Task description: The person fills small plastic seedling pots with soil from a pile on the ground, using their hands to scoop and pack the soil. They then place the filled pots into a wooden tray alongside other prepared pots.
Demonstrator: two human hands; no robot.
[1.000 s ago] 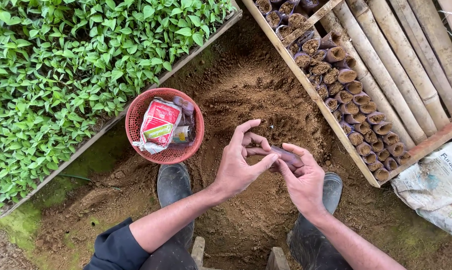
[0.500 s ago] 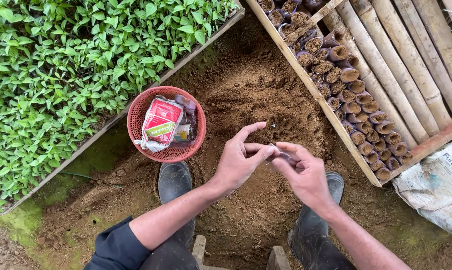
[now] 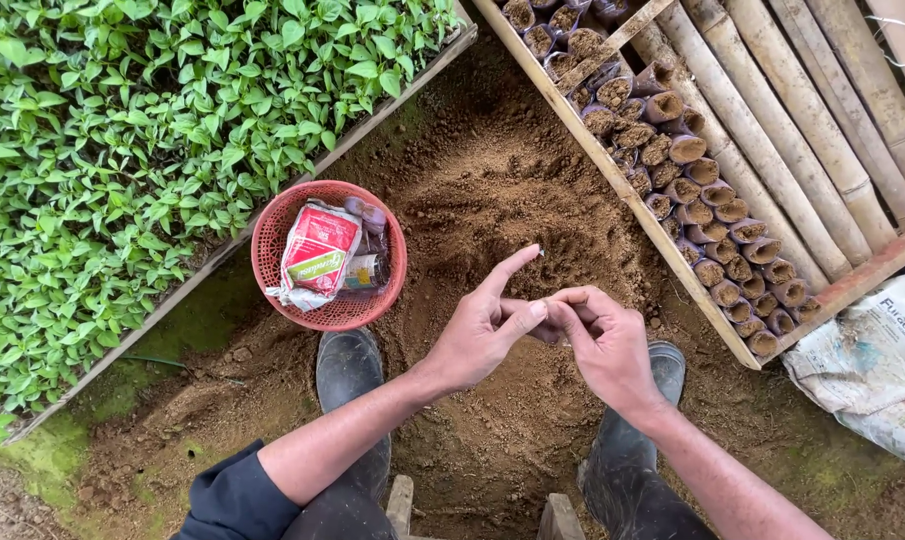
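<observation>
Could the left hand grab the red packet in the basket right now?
Probably not yet: the left hand is pinched together with the right hand over the soil. Nothing covers the red packet in the red basket, which sits nearby.

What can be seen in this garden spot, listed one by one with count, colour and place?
seedlings: many, green, bed at upper left
wooden edging: one, weathered, along the seedling bed
basket: one, red plastic, on the soil left of centre
packet: one, red and white, in the basket
loose soil: brown heap, centre
soil-filled bags: many, dark, rowed in the frame at upper right
bamboo poles: several, tan, upper right
printed sack: white, right edge
boots: two, dark, bottom centre
small bag: hardly visible, between the fingers
left hand: pinching at centre
right hand: pinching, touching the left
</observation>
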